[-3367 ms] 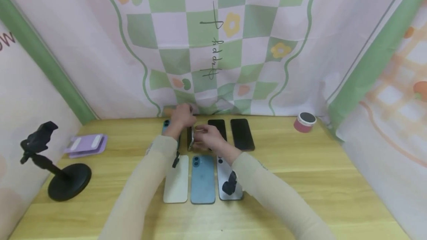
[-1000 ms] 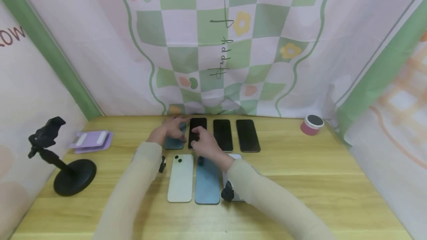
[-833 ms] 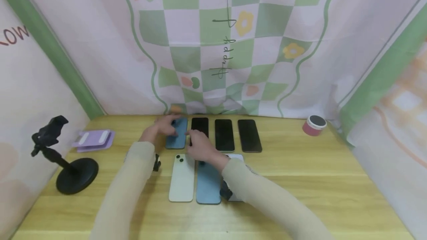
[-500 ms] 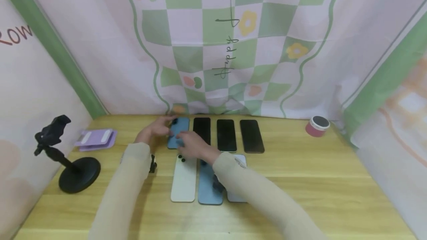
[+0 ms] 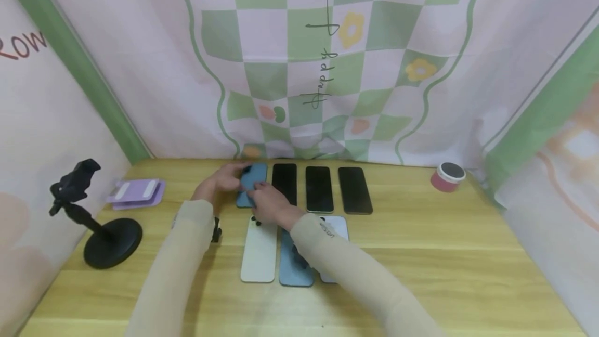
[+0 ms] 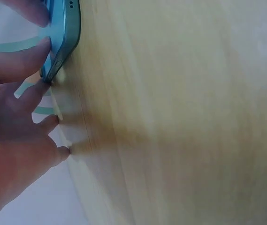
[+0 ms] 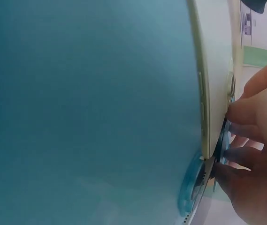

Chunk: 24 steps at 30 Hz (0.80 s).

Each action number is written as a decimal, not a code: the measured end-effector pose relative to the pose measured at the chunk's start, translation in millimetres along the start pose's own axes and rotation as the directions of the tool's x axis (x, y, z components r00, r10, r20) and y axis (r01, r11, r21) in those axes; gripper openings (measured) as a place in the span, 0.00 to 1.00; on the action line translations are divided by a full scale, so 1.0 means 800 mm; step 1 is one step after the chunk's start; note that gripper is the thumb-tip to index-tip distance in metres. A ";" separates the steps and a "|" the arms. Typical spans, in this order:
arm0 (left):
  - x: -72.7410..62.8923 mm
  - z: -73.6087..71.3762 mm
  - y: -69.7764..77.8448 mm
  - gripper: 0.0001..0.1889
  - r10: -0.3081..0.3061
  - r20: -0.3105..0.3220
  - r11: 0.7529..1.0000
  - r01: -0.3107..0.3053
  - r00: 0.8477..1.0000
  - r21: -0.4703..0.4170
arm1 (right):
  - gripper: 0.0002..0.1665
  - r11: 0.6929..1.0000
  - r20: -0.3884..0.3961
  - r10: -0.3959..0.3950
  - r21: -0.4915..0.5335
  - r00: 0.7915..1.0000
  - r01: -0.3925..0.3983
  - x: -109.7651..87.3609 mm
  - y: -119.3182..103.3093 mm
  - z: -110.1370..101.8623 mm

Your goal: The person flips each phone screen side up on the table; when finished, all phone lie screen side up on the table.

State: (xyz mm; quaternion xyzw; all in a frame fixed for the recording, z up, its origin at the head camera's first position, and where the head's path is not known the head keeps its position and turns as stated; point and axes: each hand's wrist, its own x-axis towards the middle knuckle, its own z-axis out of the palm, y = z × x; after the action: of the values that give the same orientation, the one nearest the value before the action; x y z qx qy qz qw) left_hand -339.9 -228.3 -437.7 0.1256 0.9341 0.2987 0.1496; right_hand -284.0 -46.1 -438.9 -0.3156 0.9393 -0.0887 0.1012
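Observation:
A light blue phone [image 5: 256, 177] lies back up at the left end of the far row. Around its left side my left hand [image 5: 219, 181] is spread, index finger along the top edge and thumb on the back. The left wrist view has that thumb touching the blue phone [image 6: 71, 28], with a fingertip at its corner. My right hand [image 5: 272, 205] reaches in from the near right, fingertips on its lower right part. Below the right hand lie a white phone [image 5: 259, 256] and another blue phone [image 5: 296, 269], both back up.
Three dark-screened phones [image 5: 319, 189] continue the far row rightward. A pale phone [image 5: 340, 228] lies partly under the right sleeve. At left stand a black stand [image 5: 112, 243] and a purple folding holder [image 5: 137, 192]; a pink round jar [image 5: 447, 177] is far right. Curtain hangs behind the table.
Both hands have left the black phone, which now lies flat, screen up. The left hand shifted left around the blue phone; the right hand followed left onto it. The view panned slightly.

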 end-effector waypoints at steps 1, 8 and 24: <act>0.000 0.000 -0.001 0.45 0.004 -0.003 1.000 -0.004 1.000 -0.007 | 0.30 1.000 -0.002 0.002 -0.009 1.000 -0.002 0.001 0.000 0.001; 0.002 0.001 -0.003 0.46 -0.028 -0.016 0.975 0.024 0.999 -0.222 | 0.27 1.000 -0.006 -0.016 -0.018 1.000 0.016 0.006 0.001 0.003; 0.011 0.006 0.011 0.43 -0.063 -0.172 0.894 -0.021 0.983 -0.447 | 0.31 0.999 -0.012 -0.030 -0.022 0.999 0.029 0.008 0.004 0.000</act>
State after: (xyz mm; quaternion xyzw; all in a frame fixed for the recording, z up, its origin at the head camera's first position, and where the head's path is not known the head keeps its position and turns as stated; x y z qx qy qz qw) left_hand -345.0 -215.7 -437.8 0.0500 0.8516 0.5137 0.0915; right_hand -290.6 -47.5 -440.4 -0.3300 0.9360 -0.0818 0.0908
